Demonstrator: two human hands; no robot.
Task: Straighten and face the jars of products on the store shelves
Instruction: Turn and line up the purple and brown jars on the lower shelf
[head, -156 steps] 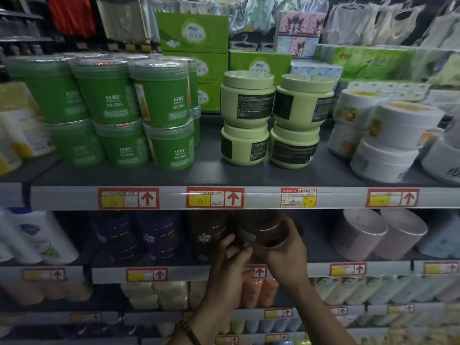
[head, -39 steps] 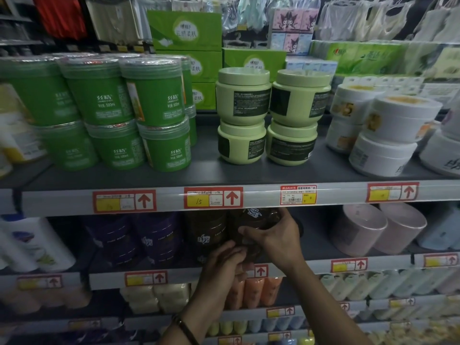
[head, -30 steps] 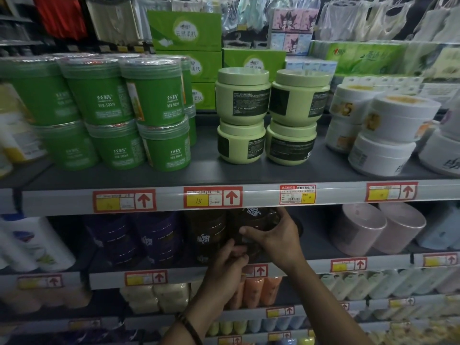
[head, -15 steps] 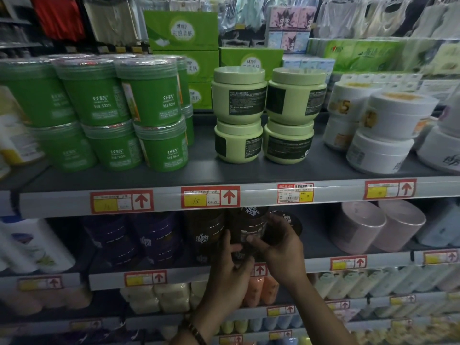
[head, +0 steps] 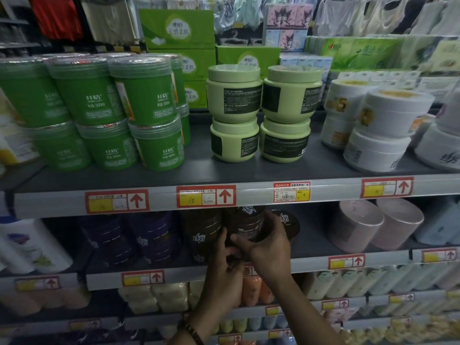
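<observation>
Brown jar (head: pixel 245 224) stands upright.
I see the right hand (head: pixel 270 247) clamped round its right side; left hand (head: pixel 224 267) lower, grip unclear.

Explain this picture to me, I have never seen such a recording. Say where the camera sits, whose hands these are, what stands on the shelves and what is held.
There is no machine here: a person wears one wide-angle camera on the head, so both hands are that person's own. The right hand curls round a dark brown jar at the second shelf; the left hand touches its lower left side, but whether it grips is unclear. To its left stand purple jars; to its right lie pink jars, tipped over. The top shelf carries stacked green jars, pale green jars and white jars.
</observation>
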